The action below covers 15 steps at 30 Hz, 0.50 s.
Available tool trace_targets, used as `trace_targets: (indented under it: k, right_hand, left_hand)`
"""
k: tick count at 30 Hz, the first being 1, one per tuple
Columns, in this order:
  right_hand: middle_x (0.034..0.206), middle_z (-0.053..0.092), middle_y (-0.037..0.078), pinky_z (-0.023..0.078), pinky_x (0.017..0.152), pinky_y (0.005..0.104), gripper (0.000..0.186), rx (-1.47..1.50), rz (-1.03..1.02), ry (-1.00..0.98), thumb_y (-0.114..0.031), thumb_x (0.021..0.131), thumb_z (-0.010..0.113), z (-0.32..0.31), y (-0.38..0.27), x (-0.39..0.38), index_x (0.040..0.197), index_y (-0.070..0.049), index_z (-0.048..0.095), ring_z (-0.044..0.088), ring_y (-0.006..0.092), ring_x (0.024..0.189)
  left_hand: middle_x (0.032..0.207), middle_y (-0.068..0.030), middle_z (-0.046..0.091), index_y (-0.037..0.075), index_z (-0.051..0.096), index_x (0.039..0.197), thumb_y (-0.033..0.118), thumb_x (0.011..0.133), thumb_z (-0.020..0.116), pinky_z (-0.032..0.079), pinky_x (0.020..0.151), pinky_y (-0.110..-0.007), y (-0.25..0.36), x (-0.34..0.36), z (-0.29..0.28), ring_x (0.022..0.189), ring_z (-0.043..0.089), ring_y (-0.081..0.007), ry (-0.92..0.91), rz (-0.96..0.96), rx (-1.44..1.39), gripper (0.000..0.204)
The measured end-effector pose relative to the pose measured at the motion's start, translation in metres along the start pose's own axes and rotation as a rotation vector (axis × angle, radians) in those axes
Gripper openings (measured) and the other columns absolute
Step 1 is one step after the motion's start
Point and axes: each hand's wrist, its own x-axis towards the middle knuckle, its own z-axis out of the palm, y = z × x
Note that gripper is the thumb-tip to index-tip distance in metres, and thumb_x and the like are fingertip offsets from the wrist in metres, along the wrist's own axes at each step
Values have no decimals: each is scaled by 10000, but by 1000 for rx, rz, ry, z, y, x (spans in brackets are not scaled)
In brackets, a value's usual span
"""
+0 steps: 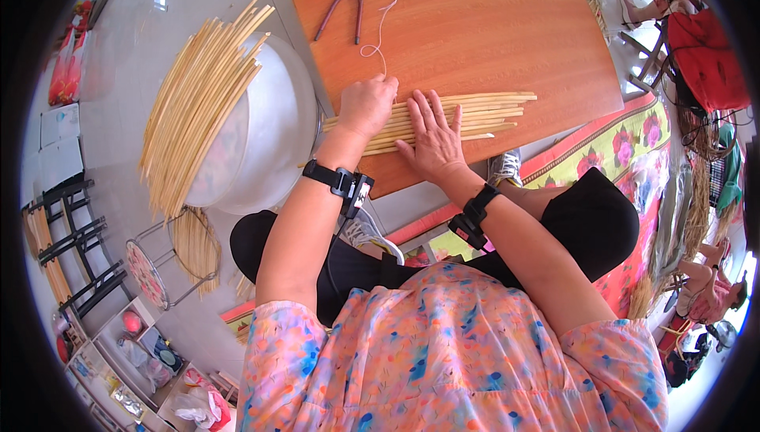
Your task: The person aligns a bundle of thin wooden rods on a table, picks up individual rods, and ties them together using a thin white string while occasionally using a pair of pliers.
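Note:
On the wooden table [451,28], pale straw sticks [492,111] lie side by side near the front edge. My left hand [364,108] is closed on the white string [378,60] at the upper side of the sticks, its fingertips partly hidden. My right hand [429,135] lies palm down on the sticks, fingers spread. The string runs loosely up the tabletop beside red-handled nippers [358,19].
A large bundle of sticks [202,100] rests on a white round tray [277,115] at left. Below are a round stool [150,274] and more straw [195,246]. A flowered mat [609,127] is right. Other people [704,289] sit at far right.

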Motion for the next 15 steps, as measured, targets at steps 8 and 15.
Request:
trace_targets:
  k: [8, 15]
  right_hand:
    - [1574, 220, 69, 83, 1130, 651, 777, -16, -12, 15, -479, 875, 562, 0, -1, 0, 1473, -59, 299, 136, 278, 1473]
    - [1574, 219, 68, 91, 1127, 657, 779, -27, -15, 26, -478, 873, 566, 0, 0, 0, 1475, -61, 298, 138, 284, 1472]
  left_hand:
    - [799, -79, 637, 104, 590, 837, 204, 876, 608, 508, 610, -450, -10, -3, 1, 740, 638, -331, 70, -72, -57, 109]
    - [802, -74, 647, 100, 573, 839, 199, 877, 606, 509, 610, -446, -6, -4, -2, 741, 639, -328, 99, -109, -12, 111]
